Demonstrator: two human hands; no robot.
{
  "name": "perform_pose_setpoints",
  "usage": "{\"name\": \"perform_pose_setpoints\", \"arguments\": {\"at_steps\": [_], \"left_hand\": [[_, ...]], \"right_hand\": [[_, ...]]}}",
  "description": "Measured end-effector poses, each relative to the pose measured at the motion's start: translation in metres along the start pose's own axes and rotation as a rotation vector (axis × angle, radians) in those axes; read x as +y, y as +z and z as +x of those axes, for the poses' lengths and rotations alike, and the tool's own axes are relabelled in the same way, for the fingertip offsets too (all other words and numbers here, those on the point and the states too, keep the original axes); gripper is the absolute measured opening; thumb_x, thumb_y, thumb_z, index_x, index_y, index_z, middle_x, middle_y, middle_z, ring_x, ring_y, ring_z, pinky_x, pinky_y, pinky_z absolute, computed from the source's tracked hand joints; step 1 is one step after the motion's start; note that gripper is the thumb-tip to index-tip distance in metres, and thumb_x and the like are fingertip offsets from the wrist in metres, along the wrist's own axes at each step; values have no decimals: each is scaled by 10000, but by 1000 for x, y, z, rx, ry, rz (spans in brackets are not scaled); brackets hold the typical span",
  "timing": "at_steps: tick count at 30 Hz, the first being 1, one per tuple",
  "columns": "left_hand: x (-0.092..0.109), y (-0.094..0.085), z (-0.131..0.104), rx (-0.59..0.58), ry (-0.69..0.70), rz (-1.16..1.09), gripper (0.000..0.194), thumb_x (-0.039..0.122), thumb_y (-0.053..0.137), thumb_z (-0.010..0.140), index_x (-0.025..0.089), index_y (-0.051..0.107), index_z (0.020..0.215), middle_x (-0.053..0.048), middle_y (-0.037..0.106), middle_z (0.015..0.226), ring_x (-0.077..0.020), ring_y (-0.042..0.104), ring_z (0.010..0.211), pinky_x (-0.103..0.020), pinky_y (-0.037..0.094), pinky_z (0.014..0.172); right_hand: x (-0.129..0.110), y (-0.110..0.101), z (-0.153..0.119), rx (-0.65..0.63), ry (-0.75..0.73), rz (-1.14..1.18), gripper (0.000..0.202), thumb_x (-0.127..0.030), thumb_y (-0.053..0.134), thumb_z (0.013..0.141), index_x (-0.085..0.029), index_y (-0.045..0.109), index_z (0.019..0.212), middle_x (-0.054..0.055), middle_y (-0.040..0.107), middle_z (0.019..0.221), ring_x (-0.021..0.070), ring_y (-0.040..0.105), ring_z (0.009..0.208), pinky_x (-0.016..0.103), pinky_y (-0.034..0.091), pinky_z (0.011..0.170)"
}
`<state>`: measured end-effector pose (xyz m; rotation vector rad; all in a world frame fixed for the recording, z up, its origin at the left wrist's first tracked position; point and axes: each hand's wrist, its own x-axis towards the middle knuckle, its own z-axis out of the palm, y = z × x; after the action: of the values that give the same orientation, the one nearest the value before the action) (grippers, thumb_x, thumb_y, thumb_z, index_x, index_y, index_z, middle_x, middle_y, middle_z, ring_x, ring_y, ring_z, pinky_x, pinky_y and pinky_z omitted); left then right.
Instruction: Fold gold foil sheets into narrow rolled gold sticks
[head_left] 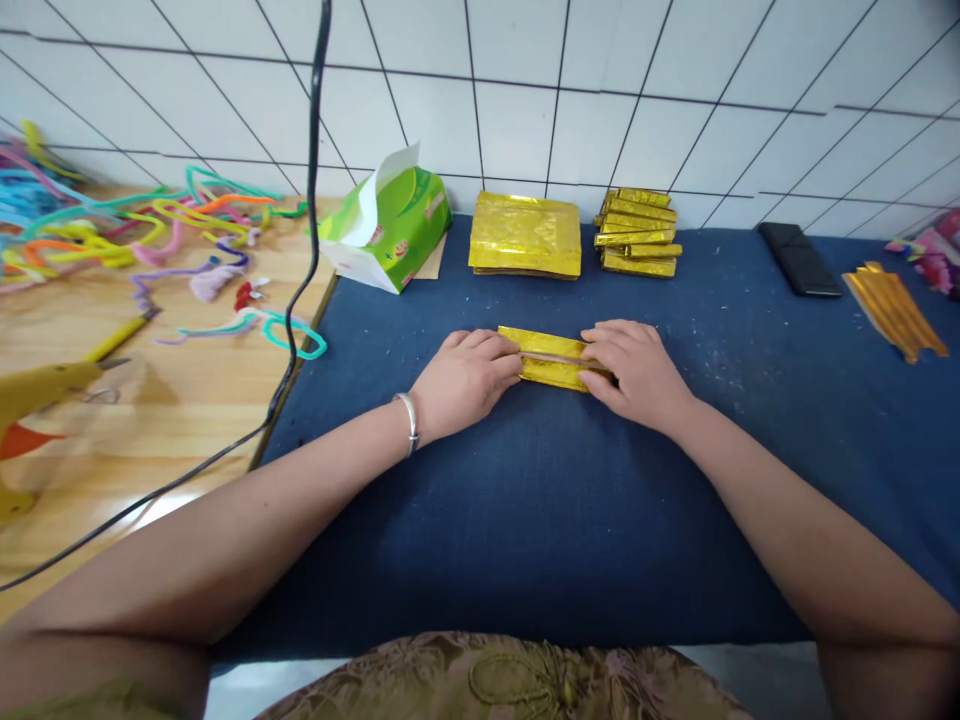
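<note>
A gold foil paper (553, 374) lies on the dark blue cloth in front of me, its two long edges folded in toward a lengthwise gap along the middle. On its left end, the fingers of my left hand (466, 382) are closed and pressing down. My right hand (637, 372) grips the other end, with the thumb on the near edge and the fingers on the far one. Behind the paper sits a stack of flat gold foil sheets (525, 232). To the right of that stack is a pile of narrow folded gold strips (637, 235).
A green tissue pack (401, 230) stands back left. Colourful pipe cleaners (180, 218) and a yellow glue gun (45, 392) lie on the wooden table (210, 400). A black cable (313, 150) hangs across the left. A black phone (799, 260) and orange-gold strips (894, 312) lie right.
</note>
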<state>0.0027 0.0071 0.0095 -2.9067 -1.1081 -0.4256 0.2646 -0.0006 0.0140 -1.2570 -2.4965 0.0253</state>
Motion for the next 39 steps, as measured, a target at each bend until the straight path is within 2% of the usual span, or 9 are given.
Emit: {"name": "perform_pose_setpoints", "arguments": {"at_steps": [4,9,12,15,18,24,28,33,39], "left_hand": [[5,-4,-3,-6,27,68,243,252,401,918,204,633,968,-78,638,1043,-229,544,1003,-411,381,871],[7,-4,-3,3,3,56,280,258,393,922,186,594,1102,-97,631,1103,-241,534,1078,-431,370,925],[7,-1,-2,5,3,43,386,286,388,928,167,469,1287,-117,462,1364,-255,346,1308,-441,292,1032],[6,3,0,-108,50,21,561,433,365,926,158,293,1411,-120,280,1481,-252,184,1390,-438,192,1104],[5,7,0,-200,68,0,676,545,304,910,127,227,1436,-143,234,1494,-265,151,1398,-444,150,1122],[6,7,-2,-207,73,-4,736,569,313,894,93,189,1442,-171,186,1502,-292,112,1401,-465,146,1121],[5,4,-6,-209,61,24,729,575,317,892,101,213,1437,-166,185,1503,-292,120,1400,-453,149,1123],[6,1,-8,-203,43,61,702,565,304,901,92,267,1420,-172,237,1486,-290,167,1391,-443,181,1111],[10,0,-8,-179,-17,122,584,457,281,938,90,340,1388,-171,289,1466,-287,237,1369,-437,244,1073]], "right_hand": [[-28,5,-2,-56,-26,-94,451,-377,427,901,-175,472,1302,101,448,1392,264,356,1308,467,264,1067],[-34,17,-4,-181,-41,-101,524,-426,387,913,-160,405,1364,105,372,1442,250,306,1347,434,258,1105],[-31,18,-4,-189,-34,-79,517,-402,372,920,-169,383,1382,95,353,1453,244,282,1358,431,250,1116],[-33,18,-4,-193,-30,-68,529,-400,365,922,-173,353,1399,88,344,1459,241,253,1370,433,240,1123],[-40,20,0,-171,-16,-68,584,-426,364,917,-133,304,1419,111,292,1480,246,187,1390,430,205,1138],[-43,30,3,-194,9,7,715,-524,341,897,-135,142,1464,120,210,1509,265,107,1404,467,169,1139],[-30,28,-6,-192,102,-14,784,-593,338,869,-101,166,1455,159,199,1505,302,132,1395,490,194,1122],[-19,19,-16,-155,157,-81,748,-594,340,869,-101,268,1427,173,314,1459,310,236,1368,504,224,1108],[-27,6,-13,-67,75,-151,569,-355,427,903,-135,305,1414,136,268,1485,286,196,1384,515,206,1110]]}}
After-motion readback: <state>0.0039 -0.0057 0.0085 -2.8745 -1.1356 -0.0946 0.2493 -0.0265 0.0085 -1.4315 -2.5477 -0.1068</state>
